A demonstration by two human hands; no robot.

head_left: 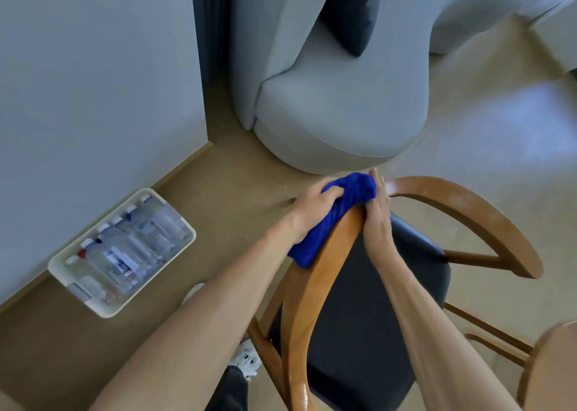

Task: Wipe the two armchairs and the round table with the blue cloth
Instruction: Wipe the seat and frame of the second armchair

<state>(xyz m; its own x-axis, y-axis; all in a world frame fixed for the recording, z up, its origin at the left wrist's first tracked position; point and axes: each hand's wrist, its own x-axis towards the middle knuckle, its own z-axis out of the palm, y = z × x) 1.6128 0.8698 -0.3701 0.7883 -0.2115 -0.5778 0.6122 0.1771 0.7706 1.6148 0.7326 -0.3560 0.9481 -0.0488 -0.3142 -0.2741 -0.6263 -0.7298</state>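
Lying on tan floor: white rectangular plastic tray holding clear capped bottles. Left hand gripping bunched blue terry cloth, pressing against curved glossy wooden armchair rail. Right hand, fingers straight together, touching cloth.

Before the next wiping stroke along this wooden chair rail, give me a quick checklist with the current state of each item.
1. Blue cloth lies on the chair's wooden rail: ok.
2. Left hand grips the cloth: ok.
3. Right hand rests flat against the cloth and rail: ok.
4. Rail ahead to the right free of objects: ok.
5. Tray of bottles on the floor, apart from the chair: ok.
6. Rail already wiped clean below the cloth: cannot tell.
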